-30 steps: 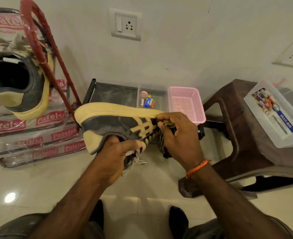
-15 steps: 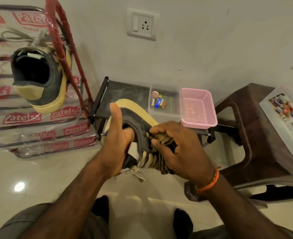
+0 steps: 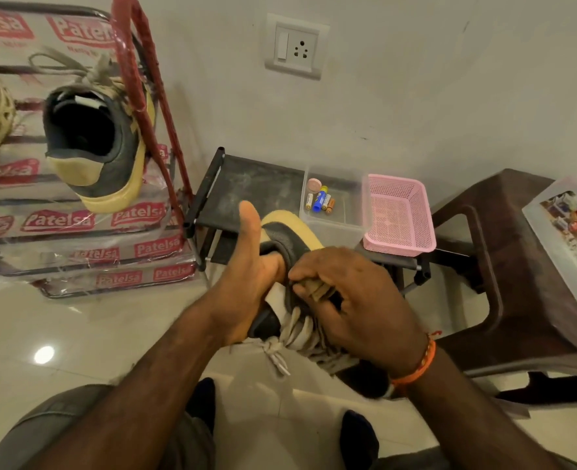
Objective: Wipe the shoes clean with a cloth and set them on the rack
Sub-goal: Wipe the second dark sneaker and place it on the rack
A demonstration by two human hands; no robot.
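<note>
Head view, the only one: holding the grey and yellow shoe [image 3: 290,232] at the centre of the picture, sole turned toward twelve o'clock, laces hanging toward six. Gripping it from the nine o'clock side with the left hand [image 3: 250,283], fingers going into the opening of the shoe, thumb standing straight up and free. Pressing from the three o'clock side with the right hand [image 3: 351,296], fingers curled tight around a small bunched cloth [image 3: 317,288], olive-brown in colour, and holding that cloth against the upper near the laces [image 3: 297,337]. Sitting already on the red rack [image 3: 144,106], at ten o'clock, the second shoe [image 3: 104,147], heel toward the camera, between a wire shelf and the red side bar. Lying behind the held shoe, at twelve to one o'clock, a low black shelf [image 3: 256,184] carrying a clear box [image 3: 334,212] with batteries and a pink basket [image 3: 399,215]; at three o'clock, a brown stool [image 3: 504,266]. Judging the step as wiping the upper, placing not yet begun. For doing it well: keeping the left grip firm inside the shoe so that it is not turning under the pressure; rubbing in short strokes along the upper with a clean fold of cloth; avoiding to catch the loose laces; turning the shoe by the left wrist for reaching each side before moving it toward the rack at ten o'clock.
</note>
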